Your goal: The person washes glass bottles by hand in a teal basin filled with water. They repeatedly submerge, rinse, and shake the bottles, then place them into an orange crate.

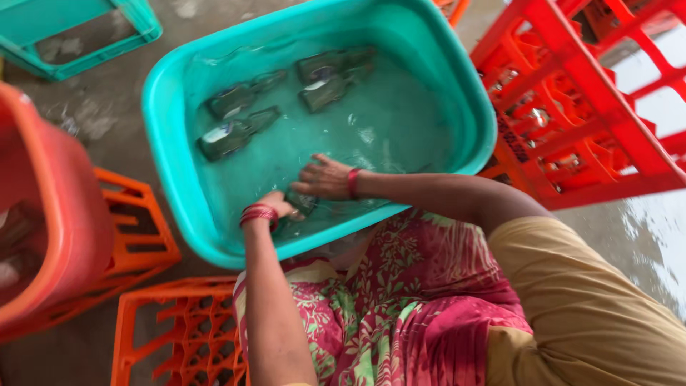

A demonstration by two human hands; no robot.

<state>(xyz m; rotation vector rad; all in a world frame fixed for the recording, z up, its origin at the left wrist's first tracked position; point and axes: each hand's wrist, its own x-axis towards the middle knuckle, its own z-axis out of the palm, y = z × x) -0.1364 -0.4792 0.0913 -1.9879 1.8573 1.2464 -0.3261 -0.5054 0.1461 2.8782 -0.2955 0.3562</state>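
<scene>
A teal plastic tub full of water sits on the floor in front of me. Several glass bottles lie submerged at its far side. Both hands are in the water at the near edge. My left hand, with red bangles at the wrist, and my right hand, with a red band, are closed together around a dark glass bottle held under the surface. Most of that bottle is hidden by my fingers.
Red bottle crates stand at the right. Orange crates lie at the lower left beside an orange-red tub. A teal crate is at the top left. The concrete floor is wet.
</scene>
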